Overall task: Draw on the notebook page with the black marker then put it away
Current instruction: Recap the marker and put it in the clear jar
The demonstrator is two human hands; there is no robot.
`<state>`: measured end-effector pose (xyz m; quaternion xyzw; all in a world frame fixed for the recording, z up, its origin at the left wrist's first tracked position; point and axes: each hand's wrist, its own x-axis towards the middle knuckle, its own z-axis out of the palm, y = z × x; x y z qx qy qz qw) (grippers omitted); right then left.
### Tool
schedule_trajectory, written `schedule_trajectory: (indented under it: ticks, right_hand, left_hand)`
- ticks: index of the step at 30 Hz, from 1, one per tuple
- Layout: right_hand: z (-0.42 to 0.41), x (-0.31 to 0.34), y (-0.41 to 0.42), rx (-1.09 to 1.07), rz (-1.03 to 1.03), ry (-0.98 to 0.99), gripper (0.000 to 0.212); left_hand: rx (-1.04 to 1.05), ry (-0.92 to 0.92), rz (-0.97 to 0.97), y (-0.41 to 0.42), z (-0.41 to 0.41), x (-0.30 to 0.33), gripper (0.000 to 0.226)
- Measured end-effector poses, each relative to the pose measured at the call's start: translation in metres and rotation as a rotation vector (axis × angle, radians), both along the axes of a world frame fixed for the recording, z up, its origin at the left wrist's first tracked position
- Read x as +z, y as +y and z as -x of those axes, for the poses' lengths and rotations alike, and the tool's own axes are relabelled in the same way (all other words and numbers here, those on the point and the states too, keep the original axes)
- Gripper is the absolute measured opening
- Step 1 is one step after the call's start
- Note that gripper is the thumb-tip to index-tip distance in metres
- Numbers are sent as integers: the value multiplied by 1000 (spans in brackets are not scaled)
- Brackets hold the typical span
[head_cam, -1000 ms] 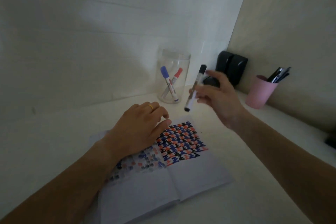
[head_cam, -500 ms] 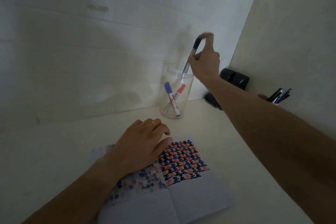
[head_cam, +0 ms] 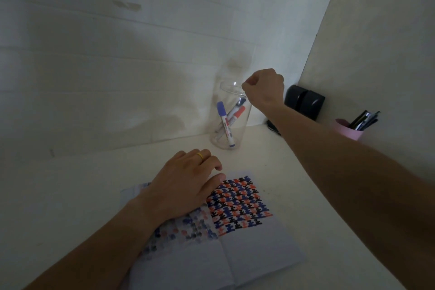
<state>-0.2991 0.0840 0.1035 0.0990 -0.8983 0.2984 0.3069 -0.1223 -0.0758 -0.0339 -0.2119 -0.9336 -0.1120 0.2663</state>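
An open notebook (head_cam: 254, 252) lies on the white desk, its right page filled with a black, red and blue pattern. My left hand (head_cam: 186, 186), with a gold ring, rests flat on the left page. The black marker (head_cam: 239, 104) stands inside a clear jar (head_cam: 229, 120) at the back wall, leaning beside a blue-capped marker (head_cam: 223, 118) and a red-capped marker (head_cam: 238, 112). My right hand (head_cam: 264, 90) hovers at the jar's rim, fingers curled shut, nothing visible in them.
A black object (head_cam: 304, 101) sits in the corner behind my right hand. A pink cup (head_cam: 346, 131) holding dark pens stands by the right wall. The side wall closes in on the right.
My right hand carried the black marker from above the notebook up to the jar and let it drop in. Its fingers have since curled shut. The left hand stayed on the page.
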Motion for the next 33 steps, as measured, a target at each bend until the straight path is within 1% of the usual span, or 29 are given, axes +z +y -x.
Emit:
schedule_trajectory:
  ticks: [5, 8, 11, 15, 18, 21, 25, 33]
  right_hand:
    - [-26, -3, 16, 53, 43, 80, 17]
    - [-57, -24, 34, 77, 25, 88, 17]
    - [-92, -59, 56, 95, -22, 23, 21]
    - [-135, -102, 82, 99, -42, -125, 23]
    - [-154, -127, 95, 95, -87, -216, 28]
    - [-162, -147, 104, 86, -181, -295, 36]
    - [-159, -161, 110, 117, -296, -298, 33]
    - [-157, -159, 110, 115, -304, -301, 32]
  left_hand:
    - [-1, -19, 6, 0, 0, 1, 35]
    - [-2, -44, 8, 1, -1, 2, 35]
    - [-26, -74, 11, 2, -5, 5, 34]
    - [-48, -125, 3, 4, -10, 8, 36]
    - [-36, -181, -12, 8, -15, 9, 42]
    - [-17, -246, 41, 14, -13, 5, 50]
    - [-18, -303, 132, 15, -4, -3, 44]
    - [-51, -332, 124, 14, -2, -3, 44]
